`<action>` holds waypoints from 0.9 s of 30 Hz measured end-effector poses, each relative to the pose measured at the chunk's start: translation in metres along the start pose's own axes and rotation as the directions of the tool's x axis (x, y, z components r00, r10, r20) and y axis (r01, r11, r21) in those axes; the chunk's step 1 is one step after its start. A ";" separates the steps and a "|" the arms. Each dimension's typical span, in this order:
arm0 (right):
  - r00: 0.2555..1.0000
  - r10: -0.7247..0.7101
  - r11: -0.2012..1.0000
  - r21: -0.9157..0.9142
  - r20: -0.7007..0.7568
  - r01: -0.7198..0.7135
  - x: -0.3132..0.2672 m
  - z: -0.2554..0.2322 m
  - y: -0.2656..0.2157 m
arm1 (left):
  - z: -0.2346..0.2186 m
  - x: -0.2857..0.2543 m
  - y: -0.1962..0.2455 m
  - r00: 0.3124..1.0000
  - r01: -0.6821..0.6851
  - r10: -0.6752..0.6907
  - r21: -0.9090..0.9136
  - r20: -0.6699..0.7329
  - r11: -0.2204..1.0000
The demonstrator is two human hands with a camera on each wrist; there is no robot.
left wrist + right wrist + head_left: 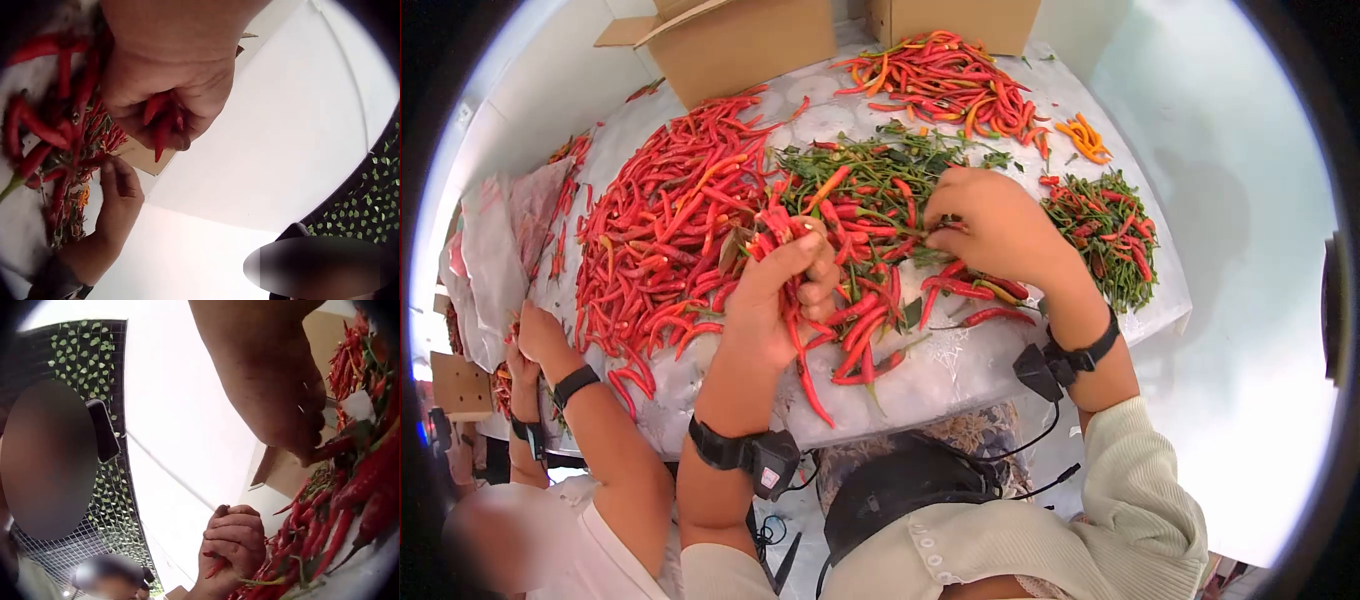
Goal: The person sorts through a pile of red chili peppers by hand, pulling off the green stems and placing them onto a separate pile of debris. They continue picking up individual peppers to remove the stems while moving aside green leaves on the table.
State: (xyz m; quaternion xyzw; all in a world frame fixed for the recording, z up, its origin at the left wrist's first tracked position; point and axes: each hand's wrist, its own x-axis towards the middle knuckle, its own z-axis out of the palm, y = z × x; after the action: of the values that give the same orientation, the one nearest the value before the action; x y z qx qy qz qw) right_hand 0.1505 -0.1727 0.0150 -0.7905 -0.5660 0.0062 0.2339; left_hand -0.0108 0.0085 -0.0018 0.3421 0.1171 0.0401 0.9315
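My left hand (775, 290) grips a bunch of red chili peppers (776, 222), their cut ends at the thumb and a few tips hanging below the palm. In the left wrist view red tips (161, 125) poke out from the curled fingers. My right hand (1000, 225) is over the loose chilies with green stems (865, 175), to the right of the left hand. Its thumb and fingertips pinch a red chili (331, 449), seen in the right wrist view. More red chilies (865, 335) lie on the table just below both hands.
A large heap of red chilies (665, 225) covers the table's left. Another heap (950, 85) lies at the back, with orange chilies (1082, 138) beside it. Green stems (1105, 240) are piled right. Cardboard boxes (740, 50) stand behind. Another person's hand (545, 335) works at left.
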 end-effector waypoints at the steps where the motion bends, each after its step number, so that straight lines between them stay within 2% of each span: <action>1: 0.989 -0.082 0.996 0.009 -0.124 0.084 0.000 -0.001 0.003 | 0.000 0.000 -0.001 1.000 -0.003 0.003 0.027 0.022 1.000; 4: 0.971 0.103 0.939 0.342 -0.215 -0.023 0.000 -0.015 -0.014 | 0.011 -0.005 -0.003 0.998 0.003 0.004 0.110 -0.063 0.994; 5: 0.967 0.123 0.870 0.494 -0.223 0.003 -0.002 -0.013 -0.012 | 0.006 -0.003 -0.004 1.000 -0.016 0.017 0.125 -0.004 0.992; 6: 0.974 0.182 0.705 0.708 -0.136 -0.033 -0.002 -0.011 -0.014 | 0.006 -0.003 -0.004 0.999 -0.044 0.048 0.153 -0.018 0.987; 8: 0.973 0.217 0.241 0.962 0.074 -0.127 -0.001 -0.010 -0.020 | 0.008 -0.001 -0.009 0.993 -0.101 0.112 0.203 -0.045 0.974; 9: 0.964 0.182 0.148 0.964 0.192 -0.220 -0.001 -0.010 -0.021 | 0.010 0.000 -0.011 0.989 -0.121 0.136 0.215 -0.057 0.969; 12: 0.951 0.095 0.025 0.955 0.293 -0.296 0.000 0.006 -0.023 | 0.010 0.001 -0.015 0.982 -0.146 0.171 0.255 -0.081 0.956; 13: 0.950 0.099 0.095 0.947 0.297 -0.306 0.001 0.007 -0.026 | 0.007 0.002 -0.017 0.984 -0.131 0.159 0.274 -0.084 0.953; 16: 0.960 0.104 0.164 0.947 0.261 -0.276 0.002 0.012 -0.031 | 0.003 0.000 -0.019 0.996 -0.062 0.076 0.257 -0.046 0.964; 18: 0.959 0.115 0.173 0.946 0.258 -0.275 0.002 0.012 -0.032 | 0.006 -0.004 -0.014 1.000 0.002 -0.009 0.274 0.024 0.962; 21: 0.956 0.145 0.179 0.943 0.257 -0.280 0.003 0.014 -0.032 | 0.013 -0.008 -0.007 0.998 0.056 -0.062 0.200 0.023 0.978; 24: 0.969 0.136 0.150 0.963 0.204 -0.224 0.004 0.023 -0.030 | 0.019 -0.011 -0.007 0.995 0.097 -0.091 0.258 -0.035 0.961; 27: 0.975 0.138 0.148 0.970 0.172 -0.192 0.003 0.026 -0.029 | 0.015 -0.009 -0.009 0.996 0.085 -0.082 0.299 -0.024 0.950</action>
State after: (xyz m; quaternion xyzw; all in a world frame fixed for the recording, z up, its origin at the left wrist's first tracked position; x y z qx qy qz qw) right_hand 0.1190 -0.1531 0.0040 -0.5096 -0.3435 0.4110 0.6733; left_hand -0.0156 -0.0092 0.0056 0.4739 0.1412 -0.0157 0.8690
